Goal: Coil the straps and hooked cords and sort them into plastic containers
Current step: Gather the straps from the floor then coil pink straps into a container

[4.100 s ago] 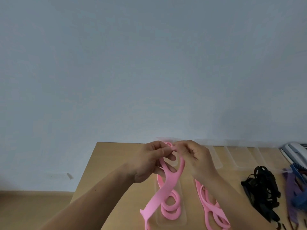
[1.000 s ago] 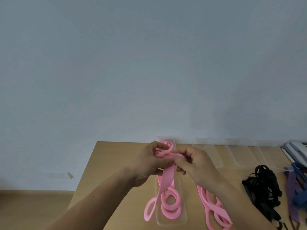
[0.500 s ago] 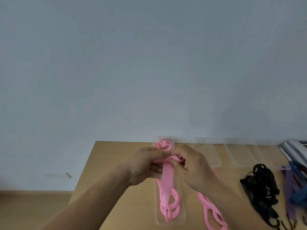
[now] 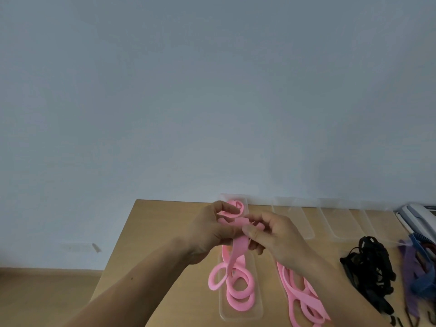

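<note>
Item: flat pink rubbery strap (image 4: 238, 251), part-coiled above long clear plastic container (image 4: 257, 311). L hand (image 4: 210, 232) grips coiled end; R hand (image 4: 278, 234) pinches strap (fingers curled). Wind w/ even tension.

Plain office-like room, my wooden tabletop (image 4: 162, 234) against a bare grey-blue wall (image 4: 212, 90), a likely desk phone (image 4: 418, 220) at my right
</note>
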Demonstrator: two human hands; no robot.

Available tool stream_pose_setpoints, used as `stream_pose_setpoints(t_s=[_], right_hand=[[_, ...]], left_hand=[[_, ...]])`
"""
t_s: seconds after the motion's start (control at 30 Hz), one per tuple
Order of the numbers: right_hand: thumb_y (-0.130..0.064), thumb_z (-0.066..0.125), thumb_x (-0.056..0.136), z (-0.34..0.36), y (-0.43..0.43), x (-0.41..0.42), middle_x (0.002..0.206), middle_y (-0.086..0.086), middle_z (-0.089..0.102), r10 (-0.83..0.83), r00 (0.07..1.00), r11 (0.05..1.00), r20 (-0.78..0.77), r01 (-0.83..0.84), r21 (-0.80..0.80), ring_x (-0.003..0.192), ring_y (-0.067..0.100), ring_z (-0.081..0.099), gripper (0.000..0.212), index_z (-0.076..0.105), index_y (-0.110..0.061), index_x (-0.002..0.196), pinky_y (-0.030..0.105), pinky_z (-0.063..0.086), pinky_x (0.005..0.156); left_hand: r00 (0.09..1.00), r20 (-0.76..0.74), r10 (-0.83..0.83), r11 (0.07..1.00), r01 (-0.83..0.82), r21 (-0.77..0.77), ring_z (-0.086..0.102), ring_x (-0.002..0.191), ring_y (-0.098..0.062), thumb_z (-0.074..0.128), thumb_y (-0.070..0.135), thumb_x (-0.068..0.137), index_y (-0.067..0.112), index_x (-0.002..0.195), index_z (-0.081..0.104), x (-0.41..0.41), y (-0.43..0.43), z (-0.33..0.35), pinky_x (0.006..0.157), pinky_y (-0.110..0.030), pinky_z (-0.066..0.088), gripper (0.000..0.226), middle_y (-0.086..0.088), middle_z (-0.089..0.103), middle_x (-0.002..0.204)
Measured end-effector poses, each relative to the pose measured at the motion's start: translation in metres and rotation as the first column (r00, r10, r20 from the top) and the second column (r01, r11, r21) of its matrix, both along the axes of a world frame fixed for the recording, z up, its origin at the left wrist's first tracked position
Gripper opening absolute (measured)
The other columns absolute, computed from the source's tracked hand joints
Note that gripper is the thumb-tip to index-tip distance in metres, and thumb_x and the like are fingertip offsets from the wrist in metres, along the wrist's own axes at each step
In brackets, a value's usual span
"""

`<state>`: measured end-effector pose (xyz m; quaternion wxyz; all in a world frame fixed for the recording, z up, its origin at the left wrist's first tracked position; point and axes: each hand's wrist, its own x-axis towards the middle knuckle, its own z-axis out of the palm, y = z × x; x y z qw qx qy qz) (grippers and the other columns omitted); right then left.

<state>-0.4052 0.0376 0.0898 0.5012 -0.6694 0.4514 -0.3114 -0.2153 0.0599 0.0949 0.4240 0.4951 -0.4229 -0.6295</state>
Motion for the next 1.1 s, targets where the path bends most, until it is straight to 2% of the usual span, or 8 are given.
stream_pose_setpoints(t_s=[0.13,0.33,0.53,0.7,0.8,0.93,1.03,1.1], right_hand=[[-0.012,0.071,0.088,0.000,0.001,-0.001,0.069,-0.006,0.069,0.000,1.000,0.998,-0.006,0.000,-0.062,0.062,0.011,0.067,0.019,0.071,-0.016,0.107,0.023,0.052,0.057],[-0.006,0.074,0.084,-0.001,0.003,0.007,0.082,-0.006,0.068,-0.058,0.997,0.994,0.058,0.062,-0.087,0.073,0.003,0.065,0.024,0.074,-0.016,0.105,0.019,0.052,0.065],[0.004,0.074,0.081,-0.002,0.010,0.013,0.081,-0.010,0.070,-0.082,0.978,0.992,0.191,0.098,-0.074,0.073,0.006,0.066,0.033,0.073,-0.027,0.092,0.022,0.054,0.067],[0.001,0.075,0.080,0.001,0.010,0.012,0.083,-0.005,0.066,-0.160,0.985,0.942,0.064,0.171,-0.287,0.080,0.015,0.064,0.027,0.074,-0.022,0.093,0.034,0.057,0.072],[0.003,0.077,0.078,0.001,0.012,0.012,0.079,-0.016,0.062,-0.143,0.989,0.916,0.026,0.142,-0.376,0.078,0.008,0.062,0.026,0.074,-0.019,0.090,0.023,0.053,0.070],[0.005,0.075,0.078,0.002,0.010,0.006,0.076,-0.014,0.066,-0.084,0.981,0.992,0.173,0.099,-0.081,0.077,0.008,0.064,0.031,0.076,-0.025,0.088,0.030,0.055,0.078],[-0.017,0.072,0.078,0.003,0.008,-0.003,0.078,0.005,0.068,0.013,0.963,0.997,0.270,-0.034,0.075,0.074,0.021,0.064,0.022,0.075,-0.020,0.100,0.031,0.055,0.073],[-0.024,0.070,0.082,0.006,0.007,0.000,0.079,0.014,0.070,-0.020,0.960,0.994,0.278,-0.011,0.109,0.073,0.025,0.065,0.019,0.074,-0.020,0.100,0.029,0.054,0.068]], left_hand=[[0.998,-0.061,-0.034,0.998,0.038,0.060,0.072,0.085,-0.034,0.080,-0.001,0.077,-0.002,0.120,0.052,0.004,0.001,0.001,0.076,-0.040,0.060,0.051,-0.023,0.069,0.100],[0.991,0.009,-0.135,0.983,0.132,0.129,0.066,0.076,-0.032,0.077,0.007,0.083,-0.004,0.121,0.049,0.012,-0.001,0.003,0.065,-0.037,0.059,0.048,-0.022,0.073,0.096],[0.963,-0.150,-0.223,0.963,0.241,0.118,0.069,0.083,-0.027,0.072,0.006,0.079,0.009,0.101,0.073,0.012,-0.002,0.003,0.077,-0.037,0.057,0.023,-0.017,0.072,0.098],[0.946,-0.230,-0.227,0.966,0.248,0.066,0.070,0.090,-0.026,0.070,0.023,0.085,0.012,0.099,0.077,0.009,-0.003,0.007,0.082,-0.036,0.057,0.019,-0.013,0.072,0.099],[0.964,-0.230,-0.131,0.984,0.154,0.085,0.070,0.078,-0.025,0.077,0.020,0.081,0.013,0.085,0.074,0.006,-0.002,0.004,0.073,-0.035,0.058,0.009,-0.011,0.073,0.087],[0.970,-0.235,-0.069,0.993,0.089,0.076,0.069,0.075,-0.028,0.086,0.009,0.069,0.006,0.089,0.067,0.003,0.001,0.000,0.068,-0.034,0.058,0.028,-0.018,0.071,0.087],[0.985,-0.170,0.008,0.999,-0.002,0.039,0.070,0.079,-0.029,0.085,-0.001,0.066,0.002,0.096,0.062,0.004,0.001,0.000,0.071,-0.033,0.058,0.038,-0.020,0.069,0.092],[0.997,-0.064,0.035,0.999,-0.036,-0.012,0.067,0.080,-0.025,0.084,-0.004,0.069,0.004,0.097,0.063,0.004,0.000,-0.001,0.074,-0.032,0.056,0.036,-0.018,0.066,0.095]])
